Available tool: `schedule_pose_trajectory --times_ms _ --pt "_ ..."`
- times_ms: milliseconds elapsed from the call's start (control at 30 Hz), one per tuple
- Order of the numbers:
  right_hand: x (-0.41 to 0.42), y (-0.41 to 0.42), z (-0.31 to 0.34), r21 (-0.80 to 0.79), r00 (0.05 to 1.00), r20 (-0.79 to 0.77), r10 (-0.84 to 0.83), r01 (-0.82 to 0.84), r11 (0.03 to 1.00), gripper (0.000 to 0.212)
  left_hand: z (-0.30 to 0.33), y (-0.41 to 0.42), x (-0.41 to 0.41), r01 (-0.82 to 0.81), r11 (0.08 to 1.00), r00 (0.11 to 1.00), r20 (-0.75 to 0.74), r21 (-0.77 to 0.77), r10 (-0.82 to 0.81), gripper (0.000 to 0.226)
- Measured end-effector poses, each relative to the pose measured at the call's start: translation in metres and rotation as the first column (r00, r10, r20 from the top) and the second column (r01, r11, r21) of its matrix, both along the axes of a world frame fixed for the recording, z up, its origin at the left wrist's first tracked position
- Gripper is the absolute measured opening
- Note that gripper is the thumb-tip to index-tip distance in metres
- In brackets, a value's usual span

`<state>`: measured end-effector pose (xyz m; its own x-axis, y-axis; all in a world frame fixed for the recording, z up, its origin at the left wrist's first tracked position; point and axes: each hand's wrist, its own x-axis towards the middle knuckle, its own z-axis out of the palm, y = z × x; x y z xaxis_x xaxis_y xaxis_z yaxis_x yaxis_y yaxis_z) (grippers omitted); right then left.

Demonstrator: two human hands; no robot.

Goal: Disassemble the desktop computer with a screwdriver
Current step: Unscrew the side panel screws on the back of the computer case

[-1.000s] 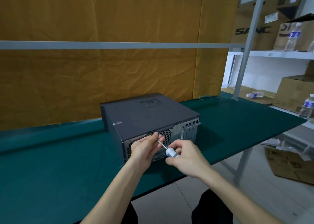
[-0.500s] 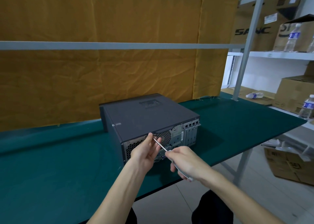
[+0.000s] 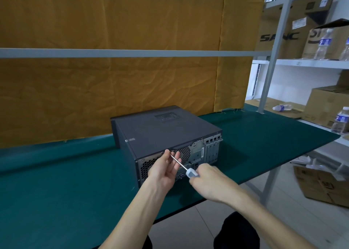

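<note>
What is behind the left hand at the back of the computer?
Behind the left hand is the computer case rear panel: honeycomb vent holes show around it. The screw and screwdriver tip are covered by the fingers, so their contact cannot be seen.

Dark block letters reading roughly "SANC" run across the side of a cardboard box [image 3: 279, 35] on the upper shelf [image 3: 309, 63]. The box just right of it [image 3: 328, 40] shows only cut-off letters. White labels on these boxes and the bottle labels are too small to read.
</note>
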<state>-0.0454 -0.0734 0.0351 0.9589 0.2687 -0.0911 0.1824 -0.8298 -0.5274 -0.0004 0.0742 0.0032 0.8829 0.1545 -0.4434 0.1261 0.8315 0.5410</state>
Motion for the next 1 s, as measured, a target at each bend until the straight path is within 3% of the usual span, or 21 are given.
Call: schedule_pose_trajectory --times_ms 100,267,367,433,533,667,800,900,967,1000 --pt "-0.005 -0.003 0.004 -0.072 0.98 0.197 -0.013 0.027 0.997 0.012 0.001 0.001 0.002 0.003 0.996 1.0 0.019 -0.084 -0.002 0.012" --pt "-0.015 0.011 0.0 -0.163 0.907 0.421 -0.008 0.084 0.983 0.025 0.003 -0.005 0.006 -0.03 0.994 1.0 -0.008 -0.107 0.029 0.012" --pt "-0.014 0.006 0.0 -0.117 0.936 0.349 -0.035 0.081 0.99 0.02 0.004 -0.002 0.009 -0.017 0.991 1.0 0.006 -0.136 0.018 0.009" --pt "-0.014 0.002 0.001 -0.137 0.952 0.306 -0.029 0.074 0.988 0.027 0.004 0.0 0.009 -0.008 0.989 1.0 0.012 -0.147 0.01 0.009" --pt "-0.015 0.003 0.007 -0.196 0.902 0.432 0.007 0.086 0.977 0.016 0.005 -0.001 0.008 -0.008 0.99 1.0 0.006 -0.138 0.009 0.01" --pt "-0.02 0.013 0.001 -0.212 0.887 0.46 0.043 0.062 0.975 0.038 0.009 0.002 0.005 -0.02 0.985 0.999 -0.039 -0.169 0.013 0.01" --pt "-0.019 0.009 -0.002 -0.126 0.972 0.232 0.04 -0.01 0.992 0.022 0.01 0.006 0.006 0.011 0.987 0.999 -0.031 -0.161 -0.016 0.008" --pt "-0.019 0.011 -0.005 -0.235 0.946 0.311 0.095 -0.021 0.972 0.025 0.009 0.007 0.004 0.014 0.992 0.999 -0.031 -0.128 -0.019 0.01" --pt "-0.02 0.014 -0.004 -0.274 0.923 0.376 0.076 0.033 0.961 0.005 0.009 0.007 0.002 0.025 0.997 0.999 -0.024 -0.075 -0.027 0.011" --pt "-0.018 0.015 -0.005 -0.29 0.914 0.401 0.056 0.068 0.955 0.013 0.01 0.007 0.002 0.027 0.998 0.999 -0.018 -0.048 -0.028 0.012"
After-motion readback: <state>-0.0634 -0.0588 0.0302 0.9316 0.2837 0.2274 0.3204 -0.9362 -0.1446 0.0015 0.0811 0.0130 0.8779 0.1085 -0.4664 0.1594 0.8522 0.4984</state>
